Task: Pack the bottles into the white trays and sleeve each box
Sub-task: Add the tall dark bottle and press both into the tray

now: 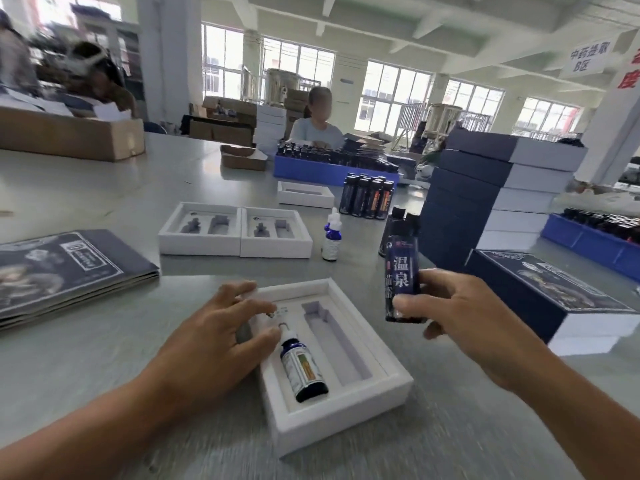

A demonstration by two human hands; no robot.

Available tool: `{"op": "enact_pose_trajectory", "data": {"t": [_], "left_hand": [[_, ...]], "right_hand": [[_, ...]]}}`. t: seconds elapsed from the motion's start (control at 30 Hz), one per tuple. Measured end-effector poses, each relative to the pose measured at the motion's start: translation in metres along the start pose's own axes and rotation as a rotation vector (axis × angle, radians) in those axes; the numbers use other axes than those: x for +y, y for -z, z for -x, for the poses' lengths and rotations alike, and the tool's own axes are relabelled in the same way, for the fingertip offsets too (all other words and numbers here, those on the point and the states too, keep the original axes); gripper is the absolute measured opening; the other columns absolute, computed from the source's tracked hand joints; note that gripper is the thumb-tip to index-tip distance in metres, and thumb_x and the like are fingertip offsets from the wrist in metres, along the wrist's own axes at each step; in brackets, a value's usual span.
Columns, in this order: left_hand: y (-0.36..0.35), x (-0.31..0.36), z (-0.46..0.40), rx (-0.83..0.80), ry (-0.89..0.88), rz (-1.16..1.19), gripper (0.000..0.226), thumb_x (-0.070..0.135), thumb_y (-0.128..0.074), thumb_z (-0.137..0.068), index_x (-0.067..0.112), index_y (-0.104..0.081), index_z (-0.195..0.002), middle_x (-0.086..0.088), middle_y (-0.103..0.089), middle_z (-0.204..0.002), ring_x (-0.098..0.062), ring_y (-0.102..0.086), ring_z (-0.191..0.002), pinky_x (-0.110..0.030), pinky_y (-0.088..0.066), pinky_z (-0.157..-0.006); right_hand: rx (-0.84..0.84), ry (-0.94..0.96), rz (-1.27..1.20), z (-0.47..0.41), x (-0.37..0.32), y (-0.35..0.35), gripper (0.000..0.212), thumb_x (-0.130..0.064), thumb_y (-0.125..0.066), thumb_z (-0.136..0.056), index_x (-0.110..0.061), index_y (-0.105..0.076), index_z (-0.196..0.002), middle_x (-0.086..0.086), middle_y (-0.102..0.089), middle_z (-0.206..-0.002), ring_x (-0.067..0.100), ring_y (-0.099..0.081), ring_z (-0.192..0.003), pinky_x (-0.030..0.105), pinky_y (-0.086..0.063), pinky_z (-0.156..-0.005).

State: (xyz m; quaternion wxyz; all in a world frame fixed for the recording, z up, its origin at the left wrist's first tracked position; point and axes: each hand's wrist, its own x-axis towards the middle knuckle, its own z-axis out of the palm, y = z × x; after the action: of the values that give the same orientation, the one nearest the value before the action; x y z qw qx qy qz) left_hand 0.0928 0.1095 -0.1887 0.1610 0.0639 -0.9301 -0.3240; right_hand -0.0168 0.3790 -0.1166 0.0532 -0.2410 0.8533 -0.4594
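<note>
A white tray [388, 386] lies on the grey table in front of me. A small blue dropper bottle [302, 367] lies in its left slot; the right slot [337, 344] holds nothing. My left hand [221, 327] rests on the tray's upper left corner, fingers spread, fingertips by the dropper's white cap. To the right of the tray and above it, my right hand [460, 313] grips a tall dark bottle [403, 271] with white characters, held upright. Flat dark sleeves [65, 271] are stacked at the left.
Two white trays [235, 245] without bottles sit further back, a third [304, 199] behind them. Two dropper bottles [330, 239] and a cluster of dark bottles [367, 199] stand mid-table. Sleeved boxes [491, 199] are stacked at the right, one [561, 299] lying nearer. A person sits across the table.
</note>
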Motion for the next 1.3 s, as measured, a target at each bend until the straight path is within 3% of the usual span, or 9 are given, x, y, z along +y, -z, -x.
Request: {"op": "enact_pose_trajectory", "data": {"t": [0.13,0.23,0.4,0.53,0.63,0.73,0.97,1.13,1.3], "left_hand": [[-0.002,-0.005,-0.001,0.008,-0.011,-0.009,0.048,0.067,-0.049,-0.085,0.047,-0.058,-0.128,0.028,-0.021,-0.153,0.002,-0.037,-0.122,-0.03,-0.039,-0.107],[-0.002,-0.007,-0.001,0.009,-0.022,-0.015,0.051,0.071,-0.047,-0.084,0.047,-0.058,-0.127,0.029,-0.021,-0.152,0.002,-0.036,-0.123,-0.032,-0.038,-0.107],[-0.003,-0.007,-0.003,0.011,-0.024,-0.027,0.048,0.068,-0.049,-0.085,0.045,-0.06,-0.126,0.027,-0.024,-0.15,-0.001,-0.04,-0.12,-0.035,-0.042,-0.105],[-0.004,-0.009,-0.003,0.009,-0.023,-0.044,0.05,0.07,-0.047,-0.084,0.045,-0.06,-0.125,0.027,-0.024,-0.15,0.0,-0.038,-0.119,-0.031,-0.04,-0.101],[-0.004,-0.01,-0.003,0.006,-0.031,-0.034,0.053,0.075,-0.043,-0.083,0.046,-0.061,-0.123,0.028,-0.024,-0.149,-0.001,-0.039,-0.123,-0.031,-0.039,-0.1],[-0.004,-0.01,-0.003,0.008,-0.026,-0.025,0.062,0.079,-0.038,-0.073,0.047,-0.062,-0.119,0.029,-0.025,-0.149,0.0,-0.04,-0.122,-0.033,-0.04,-0.101],[-0.005,-0.01,-0.003,0.023,-0.032,-0.034,0.058,0.075,-0.039,-0.077,0.043,-0.063,-0.119,0.025,-0.028,-0.15,0.001,-0.038,-0.12,-0.031,-0.039,-0.098],[-0.004,-0.008,-0.004,0.016,-0.026,-0.056,0.06,0.077,-0.037,-0.076,0.044,-0.063,-0.119,0.024,-0.027,-0.15,0.001,-0.037,-0.119,-0.033,-0.041,-0.1],[-0.005,-0.008,-0.004,0.013,-0.032,-0.05,0.045,0.07,-0.047,-0.087,0.042,-0.064,-0.119,0.022,-0.029,-0.15,-0.001,-0.037,-0.118,-0.033,-0.039,-0.097]], "right_hand": [[-0.121,0.039,0.078,0.016,-0.02,-0.029,0.05,-0.04,-0.072,-0.083,-0.041,-0.048,-0.127,-0.016,-0.073,-0.089,0.001,-0.07,-0.08,0.014,-0.05,-0.064],[-0.035,0.094,0.275,0.02,-0.02,-0.046,0.061,-0.044,-0.071,-0.083,-0.037,-0.041,-0.135,-0.008,-0.068,-0.078,-0.01,-0.063,-0.073,0.008,-0.046,-0.059],[0.071,0.235,0.594,0.028,-0.018,-0.059,0.065,-0.053,-0.068,-0.076,-0.038,-0.04,-0.133,-0.018,-0.055,-0.095,-0.001,-0.056,-0.076,0.012,-0.045,-0.062],[0.078,0.28,0.622,0.03,-0.015,-0.063,0.06,-0.056,-0.065,-0.077,-0.037,-0.046,-0.131,-0.018,-0.053,-0.096,-0.004,-0.052,-0.079,0.011,-0.041,-0.066],[0.11,0.313,0.67,0.032,-0.012,-0.065,0.043,-0.067,-0.052,-0.082,-0.036,-0.058,-0.111,-0.02,-0.057,-0.084,-0.005,-0.053,-0.071,0.01,-0.037,-0.061],[0.178,0.35,0.763,0.033,-0.01,-0.067,0.052,-0.071,-0.036,-0.085,-0.033,-0.067,-0.101,-0.019,-0.056,-0.091,-0.001,-0.053,-0.074,0.017,-0.041,-0.061],[0.173,0.314,0.698,0.03,-0.011,-0.06,0.036,-0.056,-0.051,-0.094,-0.039,-0.06,-0.124,-0.018,-0.07,-0.089,-0.003,-0.06,-0.071,0.016,-0.047,-0.064],[0.042,0.293,0.699,0.036,-0.014,-0.06,0.075,-0.093,-0.035,-0.069,-0.04,-0.059,-0.116,-0.019,-0.062,-0.085,-0.006,-0.055,-0.073,0.015,-0.042,-0.063],[0.069,0.272,0.674,0.032,-0.018,-0.062,0.053,-0.067,-0.057,-0.081,-0.035,-0.061,-0.123,-0.015,-0.068,-0.088,0.0,-0.061,-0.077,0.023,-0.048,-0.072]]}}
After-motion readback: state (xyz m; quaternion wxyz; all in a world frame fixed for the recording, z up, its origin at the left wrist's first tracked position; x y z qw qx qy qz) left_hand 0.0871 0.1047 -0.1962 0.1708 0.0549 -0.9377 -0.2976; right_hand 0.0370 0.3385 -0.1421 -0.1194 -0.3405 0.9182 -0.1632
